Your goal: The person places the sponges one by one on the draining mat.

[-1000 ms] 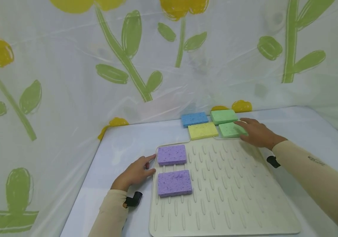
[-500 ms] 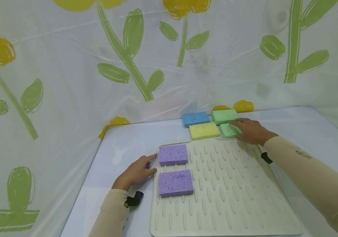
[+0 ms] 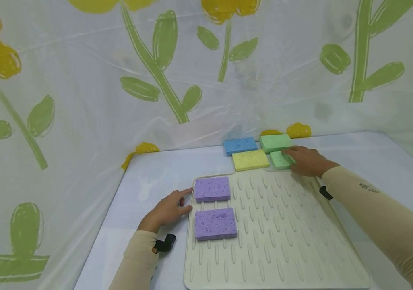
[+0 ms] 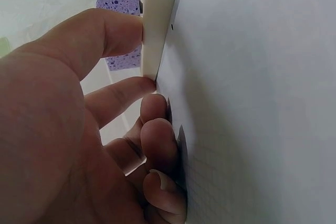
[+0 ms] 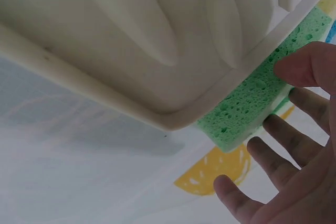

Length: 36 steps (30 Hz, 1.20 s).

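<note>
A beige ridged draining mat (image 3: 264,241) with a raised rim lies on the table. My left hand (image 3: 166,211) touches its left edge with thumb and index finger; in the left wrist view the other fingers (image 4: 160,142) are bent against the table. My right hand (image 3: 309,161) is at the near green sponge (image 3: 279,160), beyond the mat's far edge. In the right wrist view the thumb rests on that green sponge (image 5: 247,100), with fingertips at its opposite side. Two purple sponges (image 3: 212,189) lie one behind the other on the mat's left part.
Behind the mat's far edge are a yellow sponge (image 3: 250,160), a blue sponge (image 3: 240,146) and a second green sponge (image 3: 275,143), close together. A flower-printed sheet (image 3: 94,80) hangs behind the white table (image 3: 148,173).
My right hand has moved left and further over the near green sponge, thumb and fingers now about it. The left hand has stayed at the mat's edge. The view has shifted slightly.
</note>
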Each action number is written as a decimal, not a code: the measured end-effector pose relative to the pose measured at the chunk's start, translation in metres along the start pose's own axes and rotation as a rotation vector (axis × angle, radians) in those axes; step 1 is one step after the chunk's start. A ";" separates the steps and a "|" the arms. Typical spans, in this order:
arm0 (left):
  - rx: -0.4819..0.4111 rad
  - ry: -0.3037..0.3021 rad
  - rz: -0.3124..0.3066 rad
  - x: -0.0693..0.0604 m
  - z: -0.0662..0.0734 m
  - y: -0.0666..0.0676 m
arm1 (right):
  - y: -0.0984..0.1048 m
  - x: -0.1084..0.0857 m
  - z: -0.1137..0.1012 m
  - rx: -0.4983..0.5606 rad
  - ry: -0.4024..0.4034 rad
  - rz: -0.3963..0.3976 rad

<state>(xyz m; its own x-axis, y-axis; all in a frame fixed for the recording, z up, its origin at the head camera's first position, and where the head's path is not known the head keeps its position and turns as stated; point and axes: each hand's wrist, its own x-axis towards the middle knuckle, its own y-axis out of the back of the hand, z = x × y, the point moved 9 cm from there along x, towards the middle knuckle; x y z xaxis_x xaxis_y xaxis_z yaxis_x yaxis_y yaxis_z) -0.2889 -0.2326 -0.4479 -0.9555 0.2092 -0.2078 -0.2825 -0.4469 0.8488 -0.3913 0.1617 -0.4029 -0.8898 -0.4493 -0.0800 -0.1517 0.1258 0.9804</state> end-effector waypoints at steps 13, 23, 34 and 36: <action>0.012 -0.003 0.002 -0.001 0.000 0.001 | -0.005 0.003 0.001 0.042 -0.010 -0.020; 0.008 0.004 -0.005 0.000 -0.002 -0.002 | -0.005 0.006 -0.001 -0.001 0.033 0.006; 0.013 0.003 -0.002 0.001 0.000 -0.001 | 0.007 0.005 -0.007 -0.057 0.120 0.098; 0.012 0.002 0.001 0.001 0.000 -0.001 | 0.009 0.005 -0.006 -0.059 0.113 0.109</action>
<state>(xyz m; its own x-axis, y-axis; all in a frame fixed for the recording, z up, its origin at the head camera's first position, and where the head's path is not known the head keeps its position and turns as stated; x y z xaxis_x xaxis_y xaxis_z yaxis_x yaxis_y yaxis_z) -0.2894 -0.2320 -0.4485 -0.9559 0.2071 -0.2084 -0.2810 -0.4368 0.8545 -0.3940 0.1552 -0.3933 -0.8451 -0.5327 0.0448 -0.0283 0.1282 0.9913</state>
